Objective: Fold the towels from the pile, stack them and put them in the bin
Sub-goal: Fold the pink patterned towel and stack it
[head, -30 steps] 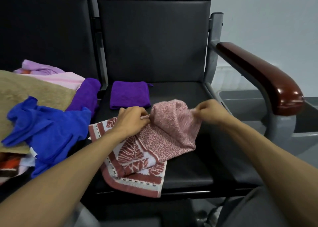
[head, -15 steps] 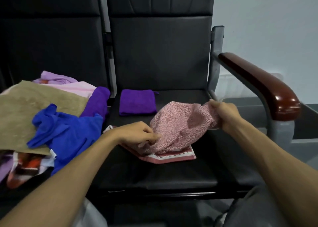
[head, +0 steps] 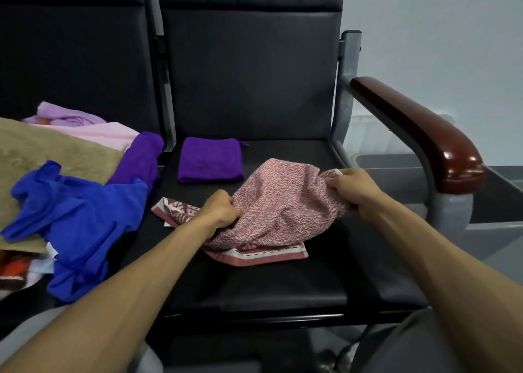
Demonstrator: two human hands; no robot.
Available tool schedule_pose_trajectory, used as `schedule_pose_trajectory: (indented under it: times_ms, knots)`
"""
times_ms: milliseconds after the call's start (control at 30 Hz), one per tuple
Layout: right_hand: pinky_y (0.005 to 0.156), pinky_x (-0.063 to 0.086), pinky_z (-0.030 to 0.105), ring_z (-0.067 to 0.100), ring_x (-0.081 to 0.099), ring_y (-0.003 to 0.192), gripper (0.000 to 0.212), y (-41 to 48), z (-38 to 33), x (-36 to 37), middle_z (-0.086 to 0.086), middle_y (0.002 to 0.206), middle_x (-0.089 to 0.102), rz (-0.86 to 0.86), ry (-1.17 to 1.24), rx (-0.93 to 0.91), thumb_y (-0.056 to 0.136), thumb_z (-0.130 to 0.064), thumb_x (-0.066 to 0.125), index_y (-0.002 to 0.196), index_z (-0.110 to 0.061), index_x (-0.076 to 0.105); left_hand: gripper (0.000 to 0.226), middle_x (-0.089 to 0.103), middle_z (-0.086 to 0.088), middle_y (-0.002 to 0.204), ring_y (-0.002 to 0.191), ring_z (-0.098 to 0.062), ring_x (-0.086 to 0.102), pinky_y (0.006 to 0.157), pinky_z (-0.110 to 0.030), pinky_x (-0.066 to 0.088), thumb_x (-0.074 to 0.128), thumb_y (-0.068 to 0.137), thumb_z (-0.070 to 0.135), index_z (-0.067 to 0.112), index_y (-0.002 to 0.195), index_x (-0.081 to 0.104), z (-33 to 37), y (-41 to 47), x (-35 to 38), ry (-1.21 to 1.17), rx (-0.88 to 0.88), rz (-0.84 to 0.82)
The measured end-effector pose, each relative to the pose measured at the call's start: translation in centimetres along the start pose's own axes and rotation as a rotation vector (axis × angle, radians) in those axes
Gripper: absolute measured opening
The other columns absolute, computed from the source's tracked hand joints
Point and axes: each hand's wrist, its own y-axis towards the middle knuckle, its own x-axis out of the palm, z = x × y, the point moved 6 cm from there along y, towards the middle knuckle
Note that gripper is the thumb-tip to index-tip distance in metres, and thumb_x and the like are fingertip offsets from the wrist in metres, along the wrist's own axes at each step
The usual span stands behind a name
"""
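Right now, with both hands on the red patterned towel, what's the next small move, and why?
Probably lay the held half down flat and line it up with the bordered layer beneath. The left hand and right hand each grip the red patterned towel, which humps up between them above the black seat.

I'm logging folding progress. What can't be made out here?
Head view:
Red patterned towel: lower layers hidden under its bunched top fold.
Left hand, right hand: fingertips hidden in its folds.
Grey bin: inside blocked by armrest and right edge.
Pile: lower towels under the blue towel, cut by left edge.
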Motion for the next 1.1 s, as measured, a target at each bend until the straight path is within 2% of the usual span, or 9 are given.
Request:
schedule_pose_trajectory:
  times_ms: [100,200,300,433,533,600,767,900,1100]
  knots:
    - [0.066,0.05,0.034,0.02,0.058,0.066,0.016,0.2,0.1,-0.6,0.006,0.072,0.062,0.071,0.077,-0.021,0.092,-0.008,0.056,0.095,0.0,0.069,0.025,0.069,-0.011,0.088,0.073,-0.02,0.062,0.063,-0.031,0.049,0.072,0.08,0.011,0.0,0.101,0.064,-0.6,0.1,0.0,-0.31,-0.1,-0.046]
    - [0.077,0.055,0.043,0.025,0.064,0.075,0.016,0.2,-0.1,-1.2,0.005,0.072,0.064,0.142,0.176,-0.051,0.091,-0.015,0.06,0.084,-0.005,0.07,0.009,0.057,-0.005,0.062,0.052,-0.014,0.05,0.045,-0.024,0.04,0.071,0.084,0.009,0.006,0.084,0.062,-0.2,-0.6,-0.2,-0.573,-0.172,-0.128]
    - [0.076,0.057,0.043,0.026,0.068,0.083,0.019,0.3,-0.3,-1.4,0.006,0.078,0.069,0.181,0.277,-0.078,0.091,-0.018,0.061,0.074,-0.016,0.068,0.017,0.058,0.003,0.049,0.041,-0.008,0.052,0.043,-0.018,0.039,0.065,0.09,0.017,0.012,0.074,0.066,0.9,-1.1,-1.2,-0.685,-0.079,-0.043]
    - [0.062,0.053,0.025,0.01,0.065,0.07,0.016,-0.3,-1.4,-1.9,0.0,0.075,0.068,0.241,0.41,-0.155,0.093,-0.017,0.059,0.091,-0.008,0.072,0.02,0.069,0.001,0.073,0.07,-0.01,0.064,0.07,-0.025,0.048,0.05,0.097,0.023,0.017,0.087,0.067,2.2,-2.2,-3.4,-0.706,0.101,0.132]
    - [0.058,0.05,0.018,0.0,0.063,0.062,0.022,-1.2,-2.3,-1.6,-0.004,0.072,0.068,0.239,0.451,-0.188,0.093,-0.014,0.056,0.075,-0.017,0.069,0.014,0.065,-0.002,0.073,0.064,-0.009,0.061,0.066,-0.025,0.046,0.051,0.097,0.015,0.014,0.094,0.065,3.4,-2.9,-4.9,-0.877,0.12,0.097]
    - [0.064,0.049,0.023,0.007,0.063,0.072,0.023,-1.8,-2.8,-1.7,-0.001,0.077,0.068,0.246,0.469,-0.179,0.092,-0.014,0.056,0.072,-0.018,0.067,0.013,0.067,-0.006,0.084,0.072,-0.013,0.063,0.07,-0.027,0.049,0.054,0.095,0.012,0.014,0.088,0.065,4.8,-3.4,-6.4,-0.907,0.144,0.113]
    - [0.06,0.041,0.026,0.011,0.053,0.065,0.019,-2.8,-7.1,-4.4,-0.001,0.069,0.06,0.268,0.581,-0.16,0.088,-0.012,0.054,0.072,-0.009,0.065,0.017,0.066,-0.002,0.056,0.055,-0.014,0.061,0.055,-0.022,0.05,0.06,0.091,0.007,0.008,0.075,0.064,8.1,-5.9,-12.0,-1.067,0.129,0.182]
    - [0.054,0.028,0.029,0.013,0.037,0.057,0.023,-4.8,-12.9,-8.0,-0.001,0.06,0.044,0.339,0.676,-0.209,0.083,-0.006,0.054,0.061,-0.012,0.052,0.014,0.064,-0.009,0.075,0.065,-0.022,0.062,0.056,-0.029,0.055,0.052,0.094,0.015,0.009,0.085,0.059,8.8,-8.4,-17.1,-1.253,0.107,0.21]
    - [0.061,0.042,0.031,0.016,0.054,0.069,0.015,-7.9,-19.1,-12.2,0.002,0.07,0.061,0.367,0.728,-0.332,0.079,-0.009,0.057,0.066,-0.011,0.065,0.014,0.061,-0.019,0.082,0.059,-0.025,0.062,0.043,-0.034,0.055,0.051,0.084,-0.012,-0.006,0.092,0.06,11.7,-14.1,-23.6,-1.248,0.185,0.305]
